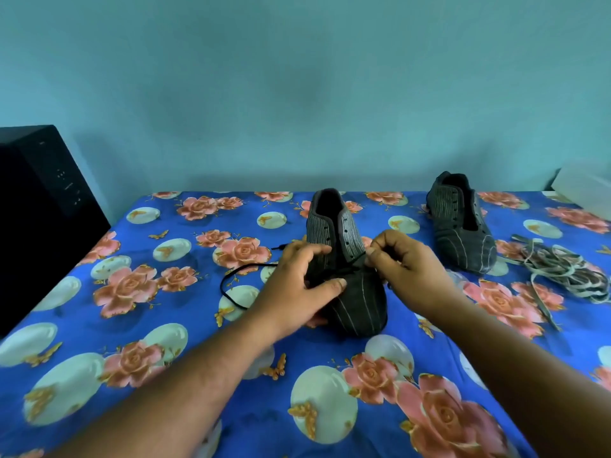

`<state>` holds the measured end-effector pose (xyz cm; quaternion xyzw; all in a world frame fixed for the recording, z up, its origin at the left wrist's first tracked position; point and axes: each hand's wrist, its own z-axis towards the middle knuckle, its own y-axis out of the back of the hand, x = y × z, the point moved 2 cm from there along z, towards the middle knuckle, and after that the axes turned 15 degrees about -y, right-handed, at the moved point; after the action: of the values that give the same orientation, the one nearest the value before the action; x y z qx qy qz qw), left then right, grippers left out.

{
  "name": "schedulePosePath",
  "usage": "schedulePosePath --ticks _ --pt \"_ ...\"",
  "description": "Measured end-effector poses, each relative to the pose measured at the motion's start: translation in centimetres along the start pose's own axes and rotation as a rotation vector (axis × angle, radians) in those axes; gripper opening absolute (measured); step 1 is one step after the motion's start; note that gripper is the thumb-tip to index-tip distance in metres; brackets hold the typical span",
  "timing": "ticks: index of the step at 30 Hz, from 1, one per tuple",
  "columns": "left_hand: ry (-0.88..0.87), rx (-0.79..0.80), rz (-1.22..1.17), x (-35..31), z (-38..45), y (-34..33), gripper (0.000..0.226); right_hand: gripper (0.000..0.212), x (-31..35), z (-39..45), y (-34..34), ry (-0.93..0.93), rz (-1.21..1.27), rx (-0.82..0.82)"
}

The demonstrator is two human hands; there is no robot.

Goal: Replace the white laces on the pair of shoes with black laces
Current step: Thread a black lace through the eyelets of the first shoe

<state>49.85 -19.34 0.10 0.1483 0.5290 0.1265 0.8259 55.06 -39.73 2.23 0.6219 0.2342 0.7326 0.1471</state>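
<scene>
Near the centre of the frame, on a blue floral sheet (185,328), stands a dark striped shoe (350,276), toe toward the viewer; the left hand (297,285) grips its side and vamp, fingers curled over the eyelet row, thumb on the toe; the right hand (401,269) pinches what seems to be the black lace (238,282) at the lowest eyelets, though the pinch is small and dim; the lace's free end loops out left of the shoe; at upper right sits the second shoe (463,226), unlaced; just right of it lies a heap of pale laces (562,272); a black box (39,219) stands at left.
</scene>
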Motion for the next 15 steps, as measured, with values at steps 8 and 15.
schedulePosePath --ticks 8,15 --pt "0.041 0.197 -0.020 -1.2 2.4 2.5 0.008 0.012 2.5 2.2 1.0 0.162 -0.303 -0.043" --pt "-0.137 0.084 0.018 1.0 1.7 2.0 0.005 0.033 1.5 0.3 -0.9 0.383 -0.504 -0.032"
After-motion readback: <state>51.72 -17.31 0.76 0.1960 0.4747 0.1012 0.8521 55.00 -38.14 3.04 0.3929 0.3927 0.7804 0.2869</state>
